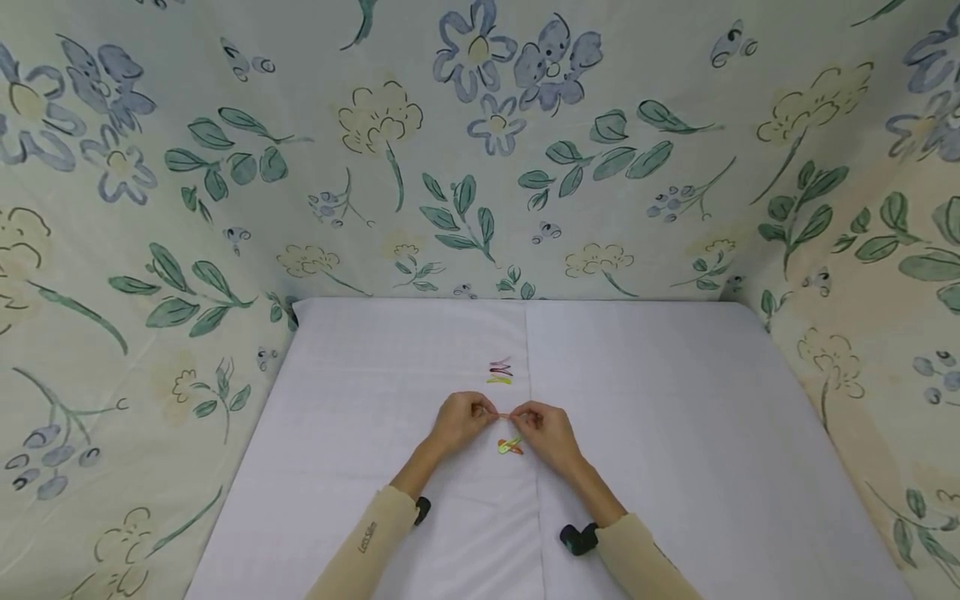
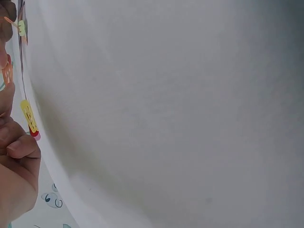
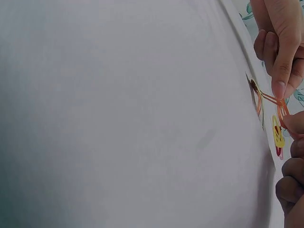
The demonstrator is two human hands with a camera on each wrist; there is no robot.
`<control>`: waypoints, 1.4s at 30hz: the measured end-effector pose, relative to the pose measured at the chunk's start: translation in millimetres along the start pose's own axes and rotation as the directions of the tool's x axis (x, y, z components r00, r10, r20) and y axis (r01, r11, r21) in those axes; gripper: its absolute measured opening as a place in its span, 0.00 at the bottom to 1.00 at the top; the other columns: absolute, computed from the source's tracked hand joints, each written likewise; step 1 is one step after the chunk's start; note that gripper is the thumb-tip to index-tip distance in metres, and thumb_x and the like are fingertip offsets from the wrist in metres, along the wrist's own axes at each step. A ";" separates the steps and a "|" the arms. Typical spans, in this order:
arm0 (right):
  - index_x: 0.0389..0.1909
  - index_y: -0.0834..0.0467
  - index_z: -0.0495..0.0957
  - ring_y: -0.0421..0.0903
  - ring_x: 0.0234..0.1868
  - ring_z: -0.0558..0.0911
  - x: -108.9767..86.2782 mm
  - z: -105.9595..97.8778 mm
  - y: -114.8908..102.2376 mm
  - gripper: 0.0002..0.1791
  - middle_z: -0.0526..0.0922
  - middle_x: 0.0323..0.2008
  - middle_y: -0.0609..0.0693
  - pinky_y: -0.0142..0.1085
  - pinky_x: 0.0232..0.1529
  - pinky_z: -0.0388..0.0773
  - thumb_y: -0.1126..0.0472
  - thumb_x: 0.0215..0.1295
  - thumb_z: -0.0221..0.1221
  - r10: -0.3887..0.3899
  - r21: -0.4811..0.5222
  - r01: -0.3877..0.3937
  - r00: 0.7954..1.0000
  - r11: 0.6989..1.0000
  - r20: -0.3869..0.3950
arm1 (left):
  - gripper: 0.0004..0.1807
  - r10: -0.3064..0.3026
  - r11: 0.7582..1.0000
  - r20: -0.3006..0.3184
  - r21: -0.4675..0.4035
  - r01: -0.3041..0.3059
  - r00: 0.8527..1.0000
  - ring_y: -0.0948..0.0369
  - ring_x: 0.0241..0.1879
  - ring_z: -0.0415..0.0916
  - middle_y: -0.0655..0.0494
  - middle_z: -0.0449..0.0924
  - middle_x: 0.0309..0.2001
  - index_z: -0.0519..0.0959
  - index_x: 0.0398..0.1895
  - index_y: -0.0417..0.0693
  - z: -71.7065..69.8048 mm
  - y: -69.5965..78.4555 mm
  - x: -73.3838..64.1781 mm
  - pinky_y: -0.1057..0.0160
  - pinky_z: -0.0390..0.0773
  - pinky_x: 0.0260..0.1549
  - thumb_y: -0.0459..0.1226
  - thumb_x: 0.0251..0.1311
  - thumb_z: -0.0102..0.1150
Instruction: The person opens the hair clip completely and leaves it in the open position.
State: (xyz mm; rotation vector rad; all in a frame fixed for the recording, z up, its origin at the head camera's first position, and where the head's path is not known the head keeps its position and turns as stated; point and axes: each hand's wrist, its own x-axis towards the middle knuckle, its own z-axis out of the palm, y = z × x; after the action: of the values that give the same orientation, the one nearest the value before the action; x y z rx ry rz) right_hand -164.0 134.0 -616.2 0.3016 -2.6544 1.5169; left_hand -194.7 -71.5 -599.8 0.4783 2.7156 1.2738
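Just above the table, my left hand (image 1: 463, 421) and my right hand (image 1: 553, 433) meet around a small orange hair clip (image 1: 504, 415). Each hand pinches one end of it between thumb and fingertips. The fingers cover most of the clip, and in the right wrist view the orange clip (image 3: 282, 111) shows as thin outlines between the fingertips. Beyond the hands lies a short column of spread hair clips (image 1: 500, 371), pink, dark red and yellow. Nearer to me, a small overlapping pile of yellow-green and orange hair clips (image 1: 509, 447) lies below the hands.
A white cloth (image 1: 660, 400) with a lengthwise crease covers the table. Floral curtains (image 1: 405, 217) hang along the far side and both sides. Dark wrist cameras (image 1: 579, 539) sit at the beige sleeves.
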 end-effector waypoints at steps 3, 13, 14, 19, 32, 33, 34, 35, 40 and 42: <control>0.36 0.58 0.89 0.32 0.17 0.64 0.9 -1.1 -0.4 0.03 0.70 0.15 0.43 0.26 0.19 0.61 0.63 0.67 0.68 -0.009 0.026 0.009 1.000 1.000 0.003 | 0.04 0.011 1.000 -0.016 -0.020 -0.011 1.000 0.71 0.18 0.61 0.64 0.67 0.17 0.88 0.31 0.45 -2.6 0.3 0.8 0.73 0.61 0.20 0.36 0.60 0.74; 0.38 0.56 0.89 0.31 0.15 0.57 6.3 -6.9 -3.1 0.03 0.62 0.14 0.42 0.25 0.20 0.56 0.65 0.68 0.67 -0.031 0.049 0.029 0.998 0.998 0.048 | 0.03 0.043 0.998 -0.043 -0.033 -0.045 0.998 0.71 0.19 0.61 0.62 0.68 0.18 0.88 0.30 0.45 -5.8 -0.7 2.4 0.72 0.62 0.21 0.35 0.59 0.74; 0.38 0.56 0.89 0.31 0.15 0.57 6.9 -7.7 -3.5 0.03 0.61 0.14 0.42 0.25 0.20 0.56 0.65 0.69 0.67 -0.035 0.052 0.032 0.998 0.998 0.054 | 0.03 0.045 0.998 -0.045 -0.036 -0.047 0.998 0.71 0.19 0.61 0.62 0.68 0.18 0.88 0.30 0.45 -5.8 -0.7 2.5 0.72 0.62 0.21 0.34 0.59 0.75; 0.38 0.56 0.88 0.31 0.16 0.57 11.0 -9.9 -3.7 0.03 0.62 0.15 0.42 0.26 0.20 0.57 0.65 0.69 0.66 -0.055 0.056 0.051 0.996 0.997 0.069 | 0.03 0.057 0.997 -0.055 -0.054 -0.060 0.997 0.71 0.19 0.60 0.63 0.66 0.17 0.88 0.29 0.46 -5.9 -0.6 3.9 0.73 0.61 0.22 0.33 0.58 0.75; 0.38 0.53 0.89 0.31 0.16 0.56 17.7 -12.9 3.2 0.04 0.60 0.15 0.42 0.26 0.22 0.57 0.62 0.70 0.66 -0.028 0.096 0.019 0.995 0.995 0.100 | 0.03 0.095 0.990 -0.067 -0.093 -0.101 0.993 0.71 0.18 0.58 0.63 0.64 0.16 0.88 0.28 0.46 -7.8 -0.2 7.2 0.72 0.59 0.22 0.33 0.56 0.75; 0.38 0.53 0.89 0.31 0.16 0.56 17.7 -13.5 3.1 0.04 0.60 0.15 0.42 0.26 0.22 0.57 0.62 0.70 0.66 -0.025 0.097 0.014 0.994 0.995 0.105 | 0.03 0.100 0.990 -0.069 -0.097 -0.107 0.993 0.71 0.18 0.58 0.63 0.64 0.16 0.88 0.28 0.45 -7.5 -0.8 7.5 0.72 0.60 0.22 0.32 0.56 0.75; 0.38 0.53 0.89 0.31 0.16 0.57 17.8 -13.9 3.1 0.04 0.61 0.15 0.42 0.26 0.22 0.58 0.62 0.70 0.66 -0.018 0.097 0.007 0.994 0.995 0.110 | 0.03 0.104 0.989 -0.068 -0.100 -0.110 0.992 0.71 0.18 0.58 0.62 0.64 0.16 0.88 0.28 0.45 -7.4 -1.2 7.7 0.72 0.60 0.22 0.32 0.56 0.76; 0.38 0.53 0.89 0.31 0.16 0.57 17.7 -14.5 2.9 0.04 0.61 0.15 0.42 0.26 0.22 0.58 0.61 0.70 0.66 -0.014 0.098 0.003 0.993 0.995 0.114 | 0.03 0.105 0.988 -0.067 -0.103 -0.112 0.992 0.71 0.19 0.58 0.62 0.64 0.16 0.88 0.28 0.46 -7.4 -1.6 8.0 0.72 0.60 0.22 0.32 0.56 0.76; 0.38 0.54 0.89 0.31 0.16 0.57 16.4 -16.2 3.1 0.04 0.62 0.14 0.43 0.27 0.22 0.59 0.62 0.70 0.66 -0.009 0.120 -0.007 0.991 0.993 0.132 | 0.03 0.115 0.988 -0.054 -0.100 -0.120 0.992 0.71 0.19 0.58 0.62 0.64 0.17 0.88 0.28 0.45 -7.9 -2.7 8.7 0.72 0.60 0.23 0.32 0.56 0.75; 0.38 0.55 0.89 0.31 0.16 0.58 16.2 -16.0 3.5 0.04 0.61 0.15 0.43 0.27 0.22 0.59 0.62 0.70 0.66 -0.013 0.122 -0.004 0.991 0.992 0.135 | 0.03 0.115 0.988 -0.050 -0.096 -0.120 0.992 0.71 0.19 0.58 0.62 0.64 0.17 0.89 0.28 0.45 -8.4 -2.5 8.8 0.72 0.60 0.23 0.31 0.57 0.75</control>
State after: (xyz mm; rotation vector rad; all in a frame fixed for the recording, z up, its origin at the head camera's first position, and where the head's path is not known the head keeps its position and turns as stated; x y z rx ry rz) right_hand -181.2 147.2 -608.5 0.4325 -2.6622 1.7208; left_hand -205.5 -76.3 -596.0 0.6148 2.6790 1.4571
